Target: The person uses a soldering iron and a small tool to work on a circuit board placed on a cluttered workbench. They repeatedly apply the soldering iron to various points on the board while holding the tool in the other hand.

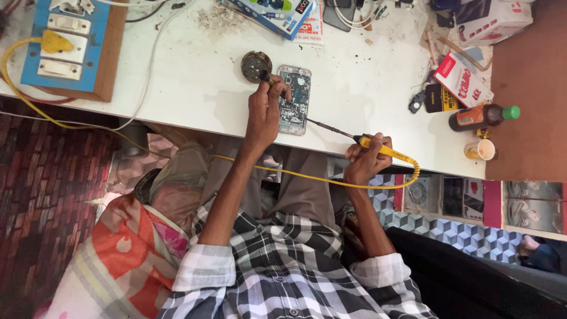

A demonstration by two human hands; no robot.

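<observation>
Shows an opened phone (294,100) flat on the white table (195,77), near the edge facing the person, bare circuit side up. Puts its long axis running away from the person, one short end toward the table edge, the other toward a round dark tin (256,64) just beyond its far left corner. Finds the left hand (266,109) touching the phone's left long side, fingers curled shut around a small dark-tipped tool (266,77) that points away from the body, toward the tin. Places the right hand (365,158) off to the phone's right and nearer the body, just past the table edge, closed in a pen-like grip on the yellow handle of a soldering iron (378,146). Sets the iron's long axis slanting across the table, rising from the right hand toward the phone, thin dark shaft leading, yellow cord (295,174) trailing from the handle's rear and looping back across the lap. Lands the tip at the near right part of the phone, close to its lower edge; cannot tell whether it touches the board or hovers just above. Makes the left hand the nearer one to the phone, in contact with it, and the right hand apart from it, linked only through the iron's shaft. Leaves a blue switchboard (65,47) well to the left, and a brown bottle (481,116) with a green cap and a small cup (479,149) well to the right.
</observation>
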